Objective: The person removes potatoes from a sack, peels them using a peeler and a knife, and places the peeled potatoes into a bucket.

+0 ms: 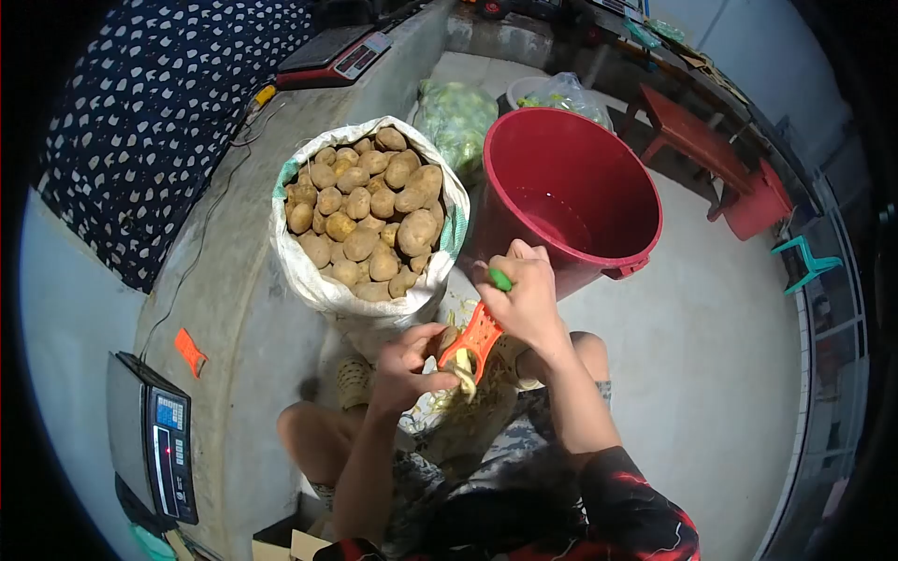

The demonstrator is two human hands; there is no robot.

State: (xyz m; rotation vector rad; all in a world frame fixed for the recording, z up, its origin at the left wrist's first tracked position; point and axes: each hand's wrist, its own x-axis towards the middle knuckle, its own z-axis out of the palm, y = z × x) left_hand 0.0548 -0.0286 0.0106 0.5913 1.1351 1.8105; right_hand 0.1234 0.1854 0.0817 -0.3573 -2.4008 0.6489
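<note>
My left hand is closed around a potato, much of which is hidden by the fingers and the tool. In my right hand is an orange peeler with a green handle end showing above the fist. The peeler's head lies against the potato, and a strip of peel hangs at its blade. Just beyond my hands stands a white woven sack full of unpeeled potatoes. Peel scraps lie on the floor between my legs.
A large red bucket stands right of the sack, with a bag of green vegetables behind. On the left ledge are another orange peeler and a digital scale. A red bench and green stool stand right.
</note>
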